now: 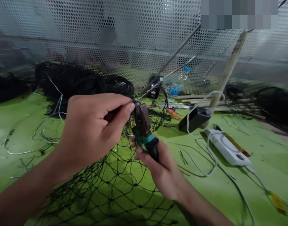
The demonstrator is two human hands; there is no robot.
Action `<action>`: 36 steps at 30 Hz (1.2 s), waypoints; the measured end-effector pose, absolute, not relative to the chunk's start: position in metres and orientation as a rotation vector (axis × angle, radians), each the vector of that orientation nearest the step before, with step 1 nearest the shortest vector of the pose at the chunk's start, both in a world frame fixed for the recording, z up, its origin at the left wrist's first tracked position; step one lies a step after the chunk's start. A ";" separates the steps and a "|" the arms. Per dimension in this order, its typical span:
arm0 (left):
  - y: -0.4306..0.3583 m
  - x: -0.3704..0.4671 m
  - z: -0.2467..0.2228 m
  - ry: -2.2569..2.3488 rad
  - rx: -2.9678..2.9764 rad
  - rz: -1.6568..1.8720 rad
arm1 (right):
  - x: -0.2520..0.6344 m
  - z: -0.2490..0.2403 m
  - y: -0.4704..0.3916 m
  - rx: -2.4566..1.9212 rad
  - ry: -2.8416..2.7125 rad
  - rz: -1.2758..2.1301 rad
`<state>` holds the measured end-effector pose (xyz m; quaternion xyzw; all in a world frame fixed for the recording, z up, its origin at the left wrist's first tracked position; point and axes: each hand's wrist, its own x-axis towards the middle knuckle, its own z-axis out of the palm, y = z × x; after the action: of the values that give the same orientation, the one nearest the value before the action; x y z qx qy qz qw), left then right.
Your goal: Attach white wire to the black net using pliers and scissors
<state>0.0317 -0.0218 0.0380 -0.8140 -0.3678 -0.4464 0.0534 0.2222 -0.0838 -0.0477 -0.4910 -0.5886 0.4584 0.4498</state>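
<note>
In the middle, my right hand [161, 171] is wrapped round the handles of a pair of pliers [142, 121] with green and black grips, jaws pointing up. My left hand [94, 125] is closed in a pinch right at the tip of the jaws. Whatever lies between its thumb and finger is too small to make out. Black knotted netting [115, 185] hangs below both hands, its upper part bunched behind the pliers. A thin pale rod [172, 73] runs up to the right from close to the jaws; I cannot tell whether anything grips it.
Heaped black netting [73, 83] lies behind on the green surface [271, 163], with loose silvery wire [23, 153] at left. To the right are a black box-shaped adapter [194, 120], a white power strip [229, 149] with trailing cords, a water bottle [178, 86] and a slanting wooden pole [230, 69].
</note>
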 end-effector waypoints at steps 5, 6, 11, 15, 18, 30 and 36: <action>-0.023 0.030 0.041 -1.058 -2.487 -1.471 | 0.220 -0.049 -0.085 -1.179 -1.437 1.115; -0.022 0.030 0.041 -1.046 -2.494 -1.474 | 0.220 -0.051 -0.084 -1.175 -1.424 1.127; -0.020 0.031 0.041 -1.021 -2.514 -1.438 | 0.221 -0.055 -0.084 -1.163 -1.418 1.106; -0.023 0.031 0.043 -1.037 -2.564 -1.440 | 0.221 -0.057 -0.081 -1.180 -1.443 1.055; -0.025 0.029 0.046 -1.097 -2.693 -1.504 | 0.223 -0.059 -0.076 -1.160 -1.490 0.976; -0.018 0.024 0.049 -1.426 -3.416 -1.691 | 0.226 -0.072 -0.062 -1.145 -1.594 0.700; -0.019 0.028 0.048 -1.656 -3.636 -1.850 | 0.227 -0.081 -0.058 -1.158 -1.604 0.597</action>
<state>0.0280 -0.0195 0.0481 -0.6669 -0.3037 -0.3393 -0.5898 0.2274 -0.0582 -0.0814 -0.4814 -0.6669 0.2479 0.5120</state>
